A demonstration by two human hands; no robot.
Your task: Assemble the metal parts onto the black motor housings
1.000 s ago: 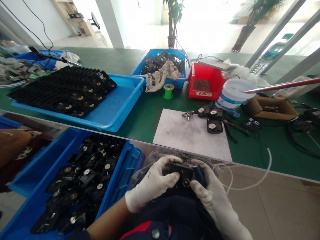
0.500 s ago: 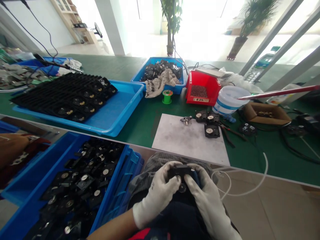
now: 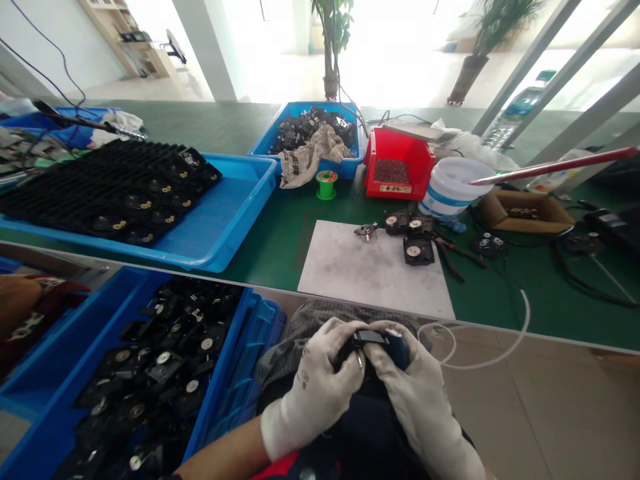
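Observation:
Over my lap, both gloved hands are closed round a small black plastic mechanism (image 3: pixel 371 338). My left hand (image 3: pixel 325 370) grips its left side, with a shiny metal pin by the thumb. My right hand (image 3: pixel 413 387) clasps the other side, where a dark blue piece (image 3: pixel 397 348) with a pale top shows under the fingers. Whether that piece is joined to the mechanism I cannot tell. Fingers cover much of both. Beyond them a grey-white sheet (image 3: pixel 360 273) bears a small metal part (image 3: pixel 368 231) and several black units with white discs (image 3: pixel 419 251).
At left, a blue tray (image 3: pixel 245 207) holds rows of black panels; below it stands a blue crate (image 3: pixel 227 347) of black units. A red bin (image 3: pixel 425 160), white bucket (image 3: pixel 453 190), green spool (image 3: pixel 327 187), pliers (image 3: pixel 453 257) and cardboard box (image 3: pixel 545 223) stand or lie on the table.
The mechanism has been turned in my hands: its round lower part no longer shows, while the metal pin and more of the dark blue piece do. The view has shifted slightly.

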